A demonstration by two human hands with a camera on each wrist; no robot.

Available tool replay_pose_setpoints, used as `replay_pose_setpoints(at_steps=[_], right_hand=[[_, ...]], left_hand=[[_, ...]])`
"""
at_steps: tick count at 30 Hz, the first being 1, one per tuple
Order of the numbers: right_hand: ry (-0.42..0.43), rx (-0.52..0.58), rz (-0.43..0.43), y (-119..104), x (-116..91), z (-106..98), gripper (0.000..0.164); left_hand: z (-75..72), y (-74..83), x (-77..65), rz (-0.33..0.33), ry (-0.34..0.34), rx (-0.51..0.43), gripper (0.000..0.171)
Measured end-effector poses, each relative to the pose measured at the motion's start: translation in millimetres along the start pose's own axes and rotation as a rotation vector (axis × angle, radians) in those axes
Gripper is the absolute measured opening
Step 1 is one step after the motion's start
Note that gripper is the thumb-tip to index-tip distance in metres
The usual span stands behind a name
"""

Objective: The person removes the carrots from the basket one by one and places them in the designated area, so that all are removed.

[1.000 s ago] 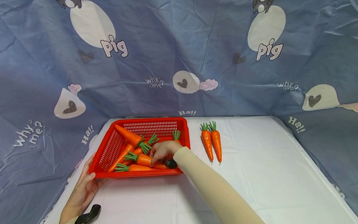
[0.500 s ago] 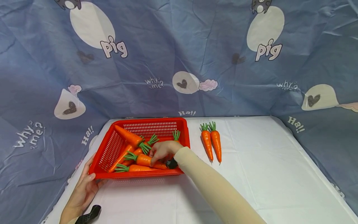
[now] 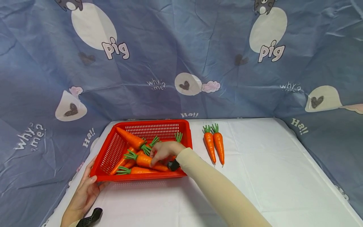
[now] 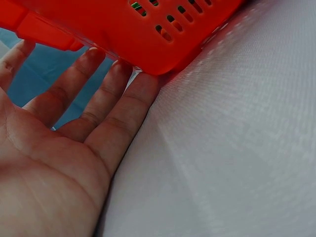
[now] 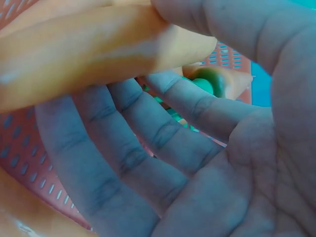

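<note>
My right hand [image 3: 165, 151] reaches into the red plastic basket [image 3: 141, 177] and grips an orange carrot [image 3: 143, 160] with green leaf stubs. In the right wrist view, the thumb presses on top of that carrot [image 5: 84, 54] while the fingers lie beneath it. My left hand [image 3: 85, 190] is at the basket's near-left corner, its thumb on the rim. Its fingers look fairly straight and spread in the left wrist view, their tips touching the basket wall [image 4: 123, 34] from outside. Several more carrots lie in the basket, one leaning on its left wall [image 3: 129, 137].
To the right of the basket, two carrots lie side by side on the white cloth: a left one [image 3: 209, 143] and a right one [image 3: 219, 144], leaves pointing away. A blue printed curtain [image 3: 227, 94] rises behind the table [image 3: 255, 176].
My right hand has shifted slightly left, and the gripped carrot has moved slightly up and left with it. My left hand and the basket stay in place.
</note>
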State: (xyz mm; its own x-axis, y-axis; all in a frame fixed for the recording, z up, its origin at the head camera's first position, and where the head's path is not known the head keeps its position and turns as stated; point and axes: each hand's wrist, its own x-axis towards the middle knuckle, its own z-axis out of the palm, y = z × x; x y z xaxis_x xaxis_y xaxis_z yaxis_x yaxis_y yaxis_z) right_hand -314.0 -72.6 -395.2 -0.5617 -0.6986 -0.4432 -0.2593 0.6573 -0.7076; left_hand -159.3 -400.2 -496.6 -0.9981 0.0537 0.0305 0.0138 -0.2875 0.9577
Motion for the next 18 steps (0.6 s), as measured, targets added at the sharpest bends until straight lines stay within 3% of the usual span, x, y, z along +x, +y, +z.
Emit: replay_pose_setpoints(at_steps=[6, 18], right_hand=[[-0.008, 0.080, -0.007, -2.1, -5.6, -2.2, 0.026], [0.040, 0.132, -0.008, 1.3, -16.6, -10.4, 0.029]], left_hand=[[-0.9, -1.7, 0.8, 0.009, 0.007, 0.007, 0.065], [-0.9, -1.3, 0.9, 0.001, 0.002, 0.026, 0.066]])
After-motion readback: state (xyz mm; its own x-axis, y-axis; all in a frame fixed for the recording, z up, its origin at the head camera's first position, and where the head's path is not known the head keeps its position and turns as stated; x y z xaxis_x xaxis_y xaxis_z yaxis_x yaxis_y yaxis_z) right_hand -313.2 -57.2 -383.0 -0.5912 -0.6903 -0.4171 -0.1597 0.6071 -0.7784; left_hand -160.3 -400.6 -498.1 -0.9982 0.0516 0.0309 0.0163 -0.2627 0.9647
